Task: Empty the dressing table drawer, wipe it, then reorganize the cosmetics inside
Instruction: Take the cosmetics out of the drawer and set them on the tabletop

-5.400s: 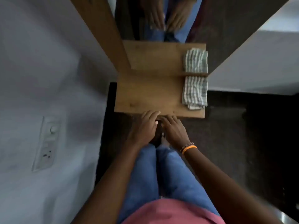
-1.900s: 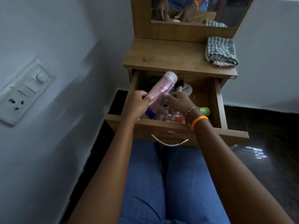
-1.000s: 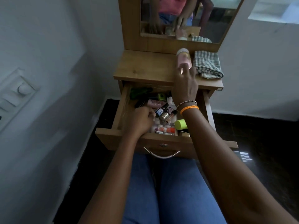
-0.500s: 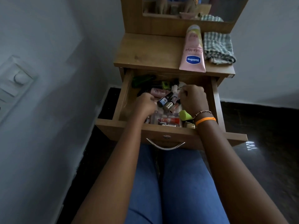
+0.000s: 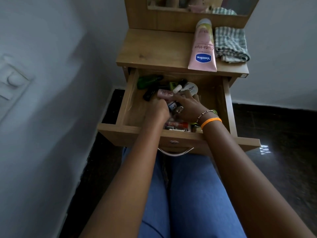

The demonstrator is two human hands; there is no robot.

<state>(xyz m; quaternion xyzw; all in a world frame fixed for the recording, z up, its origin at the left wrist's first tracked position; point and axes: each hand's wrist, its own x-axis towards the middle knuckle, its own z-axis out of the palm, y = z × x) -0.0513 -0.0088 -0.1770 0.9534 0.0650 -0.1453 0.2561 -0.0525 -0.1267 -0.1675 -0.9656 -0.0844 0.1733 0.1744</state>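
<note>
The wooden drawer of the dressing table stands pulled out over my knees, with several small cosmetics in it: a green item, a small pink tube, a round white tin and little bottles. My left hand is curled among them; what it holds is hidden. My right hand lies over the bottles, its fingers stretched toward the small pink tube. A large pink Vaseline tube lies on the table top.
A folded checked cloth lies at the table top's right, beside the Vaseline tube. The mirror rises behind. A white wall with a switch plate is close on the left. Dark floor lies to the right.
The drawer was pulled open. My right hand laid the Vaseline tube on the table top and came back into the drawer. Both hands have closed in on the bottles at the middle.
</note>
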